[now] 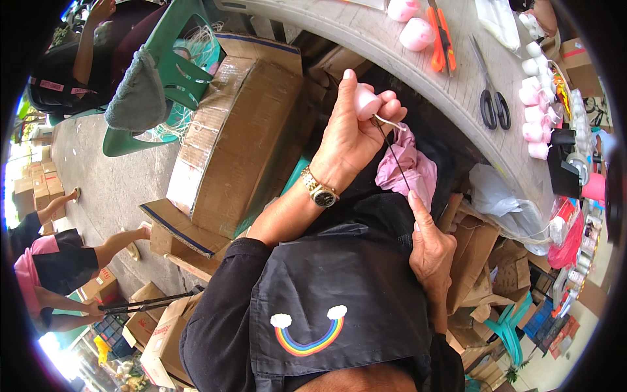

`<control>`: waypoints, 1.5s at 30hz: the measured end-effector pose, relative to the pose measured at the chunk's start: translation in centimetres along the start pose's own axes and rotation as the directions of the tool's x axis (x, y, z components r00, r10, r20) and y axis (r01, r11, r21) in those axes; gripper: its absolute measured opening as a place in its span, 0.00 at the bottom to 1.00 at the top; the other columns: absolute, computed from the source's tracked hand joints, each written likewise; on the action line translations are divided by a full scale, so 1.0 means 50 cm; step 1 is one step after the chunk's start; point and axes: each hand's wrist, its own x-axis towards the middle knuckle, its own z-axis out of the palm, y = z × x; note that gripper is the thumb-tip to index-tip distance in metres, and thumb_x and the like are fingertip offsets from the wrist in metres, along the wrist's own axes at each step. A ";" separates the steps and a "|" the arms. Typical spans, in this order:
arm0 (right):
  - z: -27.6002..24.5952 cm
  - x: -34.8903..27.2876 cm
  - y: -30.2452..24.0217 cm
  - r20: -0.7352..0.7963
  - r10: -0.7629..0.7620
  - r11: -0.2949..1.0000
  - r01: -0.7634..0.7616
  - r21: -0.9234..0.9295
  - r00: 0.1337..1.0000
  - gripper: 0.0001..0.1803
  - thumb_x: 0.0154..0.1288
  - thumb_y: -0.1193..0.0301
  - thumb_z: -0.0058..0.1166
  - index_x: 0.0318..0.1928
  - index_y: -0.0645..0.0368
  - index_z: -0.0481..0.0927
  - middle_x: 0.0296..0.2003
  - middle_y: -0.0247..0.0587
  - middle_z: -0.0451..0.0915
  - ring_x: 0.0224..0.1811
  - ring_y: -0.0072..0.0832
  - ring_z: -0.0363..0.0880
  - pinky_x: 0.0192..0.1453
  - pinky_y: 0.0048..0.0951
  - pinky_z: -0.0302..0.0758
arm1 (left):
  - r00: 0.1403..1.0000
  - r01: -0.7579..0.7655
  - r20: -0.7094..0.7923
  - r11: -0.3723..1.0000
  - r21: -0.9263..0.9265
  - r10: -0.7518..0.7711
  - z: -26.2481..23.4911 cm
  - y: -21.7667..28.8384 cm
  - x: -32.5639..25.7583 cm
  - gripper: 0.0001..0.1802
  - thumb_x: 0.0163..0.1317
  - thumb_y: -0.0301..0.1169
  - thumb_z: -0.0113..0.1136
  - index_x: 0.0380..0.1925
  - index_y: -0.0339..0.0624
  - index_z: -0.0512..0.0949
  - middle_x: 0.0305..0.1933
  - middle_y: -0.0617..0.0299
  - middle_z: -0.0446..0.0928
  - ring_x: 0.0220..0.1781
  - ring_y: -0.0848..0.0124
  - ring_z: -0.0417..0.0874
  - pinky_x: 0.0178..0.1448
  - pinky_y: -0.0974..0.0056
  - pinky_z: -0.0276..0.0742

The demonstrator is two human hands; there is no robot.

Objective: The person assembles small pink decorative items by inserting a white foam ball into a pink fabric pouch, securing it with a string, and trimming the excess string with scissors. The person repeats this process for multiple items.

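My left hand (349, 134), a gold watch (322, 195) on its wrist, is raised below the table edge and closed around a small pink, rounded cylinder (367, 104). A white cord (392, 123) comes out of the cylinder's lower end. Lower and to the right, my right hand (432, 248) pinches a long, thin dark rod (398, 162). The rod slants up to the left, and its far tip meets the cord at the cylinder; whether it is hooked on the cord I cannot tell. Pink cloth (411, 166) lies bunched behind the rod.
On the grey table (392, 46) lie black-handled scissors (493, 108), an orange-handled cutting tool (441, 42), and several pink and white cylinders (535, 114). A large cardboard box (245, 124) stands left, by a green chair (176, 72). Other people (59, 258) are at the far left.
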 end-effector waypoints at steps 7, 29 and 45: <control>0.014 -0.003 -0.017 0.071 0.214 0.927 -0.225 0.299 0.974 0.24 0.69 0.76 0.43 0.65 0.57 0.71 0.25 0.40 0.80 0.18 0.23 0.72 0.27 0.26 0.71 | 0.928 -0.350 0.299 0.791 0.502 0.221 0.008 -0.028 -0.028 0.24 0.71 0.54 0.46 0.43 0.42 0.68 0.27 0.52 0.77 0.23 0.65 0.79 0.49 0.57 0.79; 0.056 -0.009 -0.012 0.087 0.269 0.408 -0.195 0.892 0.959 0.22 0.72 0.76 0.45 0.64 0.61 0.71 0.18 0.25 0.66 0.19 0.12 0.60 0.25 0.17 0.55 | 0.691 -0.681 0.631 0.611 0.403 0.353 0.007 -0.104 -0.081 0.18 0.74 0.41 0.45 0.58 0.51 0.57 0.33 0.56 0.73 0.29 0.70 0.76 0.65 0.52 0.66; 0.032 0.016 -0.022 0.287 0.287 0.479 -0.397 0.783 0.914 0.21 0.73 0.74 0.46 0.64 0.60 0.72 0.21 0.22 0.66 0.21 0.11 0.58 0.27 0.15 0.59 | 0.806 -0.577 0.348 0.766 0.285 0.478 0.032 -0.052 -0.063 0.20 0.72 0.39 0.52 0.55 0.48 0.57 0.34 0.59 0.71 0.24 0.76 0.67 0.55 0.58 0.77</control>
